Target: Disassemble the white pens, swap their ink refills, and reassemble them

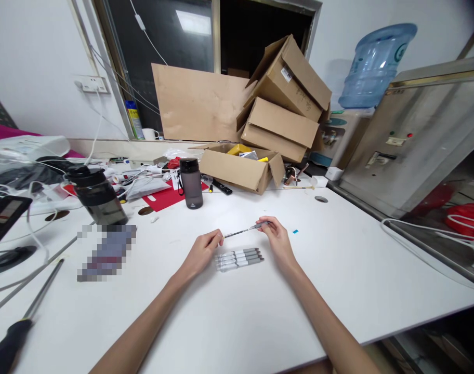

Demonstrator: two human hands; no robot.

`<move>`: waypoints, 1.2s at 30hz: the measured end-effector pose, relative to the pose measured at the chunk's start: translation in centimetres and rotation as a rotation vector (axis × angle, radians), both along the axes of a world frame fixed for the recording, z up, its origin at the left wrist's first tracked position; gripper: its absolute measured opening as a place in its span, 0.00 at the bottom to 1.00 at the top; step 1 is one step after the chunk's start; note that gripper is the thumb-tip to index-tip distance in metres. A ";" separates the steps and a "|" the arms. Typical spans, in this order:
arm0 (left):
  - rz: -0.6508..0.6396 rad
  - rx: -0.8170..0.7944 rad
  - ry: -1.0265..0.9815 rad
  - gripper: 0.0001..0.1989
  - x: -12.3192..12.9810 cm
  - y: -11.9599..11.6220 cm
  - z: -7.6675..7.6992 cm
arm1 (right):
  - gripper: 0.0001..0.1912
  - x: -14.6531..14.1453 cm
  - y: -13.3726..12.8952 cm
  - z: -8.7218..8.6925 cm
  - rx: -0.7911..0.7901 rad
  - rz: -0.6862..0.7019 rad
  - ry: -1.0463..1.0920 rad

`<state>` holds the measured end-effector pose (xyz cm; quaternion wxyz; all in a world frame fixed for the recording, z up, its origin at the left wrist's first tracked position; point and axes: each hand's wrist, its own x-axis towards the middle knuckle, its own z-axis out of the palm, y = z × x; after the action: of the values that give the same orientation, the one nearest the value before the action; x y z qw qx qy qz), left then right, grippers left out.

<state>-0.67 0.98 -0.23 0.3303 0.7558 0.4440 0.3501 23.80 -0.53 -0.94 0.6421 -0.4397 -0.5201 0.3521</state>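
Observation:
Above the white table, my left hand pinches the end of a thin pen refill. My right hand is closed on a grey pen barrel, which is in line with the refill's other end. Between the two hands the slim rod runs almost level, slightly higher at the right. Just below it, several white-and-grey pens lie side by side on the tabletop, their grey ends to the right. Fingers cover both ends of the held parts.
A dark bottle, a remote and an open carton stand at the back. To the left are another bottle, a blurred-out item and a screwdriver. A small blue scrap lies right of my right hand.

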 end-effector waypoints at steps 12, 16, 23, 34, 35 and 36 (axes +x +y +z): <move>-0.012 -0.014 0.000 0.19 0.0 0.0 0.0 | 0.10 -0.3 -0.3 0.2 -0.007 0.034 -0.014; -0.009 -0.020 0.005 0.19 0.0 0.1 -0.2 | 0.12 -0.6 -0.4 0.3 -0.001 0.061 -0.053; -0.012 -0.011 -0.002 0.20 0.0 0.0 -0.1 | 0.13 -0.5 -0.4 0.0 0.001 0.078 -0.099; -0.074 -0.023 -0.019 0.19 0.4 -0.3 0.1 | 0.10 -1.4 -0.8 -0.2 -0.024 0.160 -0.165; -0.079 -0.020 -0.019 0.19 0.4 -0.2 0.1 | 0.10 -1.5 -0.8 -0.2 -0.028 0.167 -0.174; -0.082 -0.019 -0.017 0.19 0.4 -0.2 0.1 | 0.10 -1.5 -0.9 -0.2 -0.031 0.172 -0.179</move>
<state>-0.22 0.76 -0.17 0.3551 0.7671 0.4132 0.3385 22.33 -1.41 -1.15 0.5536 -0.4330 -0.6056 0.3733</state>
